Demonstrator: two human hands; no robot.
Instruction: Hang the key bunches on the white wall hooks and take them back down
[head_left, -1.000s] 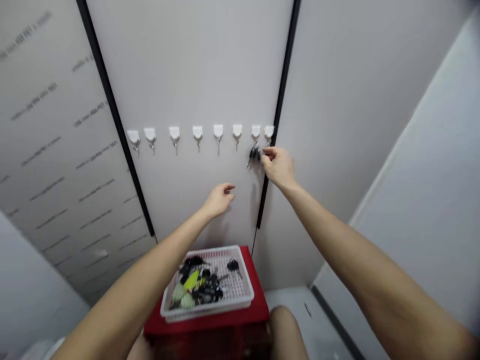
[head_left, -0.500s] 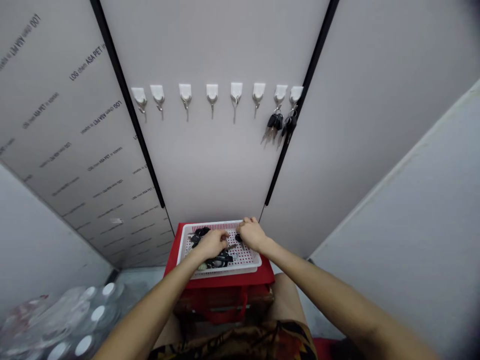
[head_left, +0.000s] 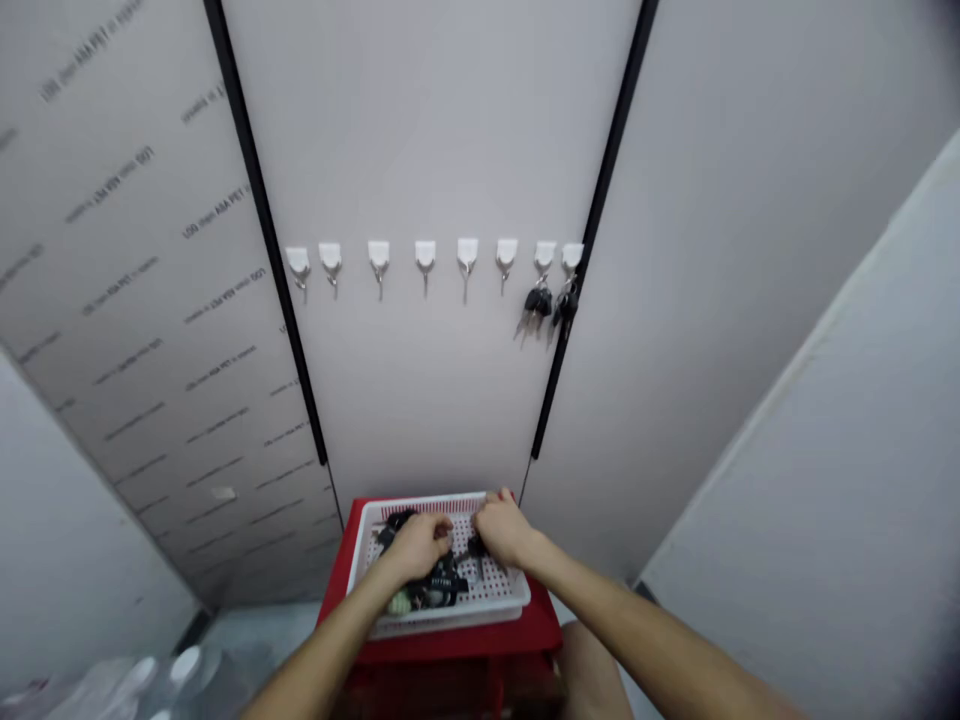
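A white perforated plastic basket (head_left: 487,606) holds a jumble of keys (head_left: 442,580) with black heads, some on rings with dark tags or straps. My left hand (head_left: 420,545) is inside the basket over the left part of the pile, its fingers curled inward; what they grip, if anything, is hidden. My right hand (head_left: 502,532) is at the basket's right side, closed on black-headed keys (head_left: 477,547) that show below its fingers. The two hands are a short gap apart.
The basket stands on a red box (head_left: 540,628). A row of white wall hooks (head_left: 425,255) runs above it; the two rightmost carry key bunches (head_left: 536,302). Clear bottles with white caps (head_left: 186,665) stand on the floor at lower left. A wall (head_left: 825,400) slopes along the right.
My view has tilted up, so the hooks and basket appear lower. Both hands stay in the basket; the keys below my right hand have shifted slightly toward the left hand.
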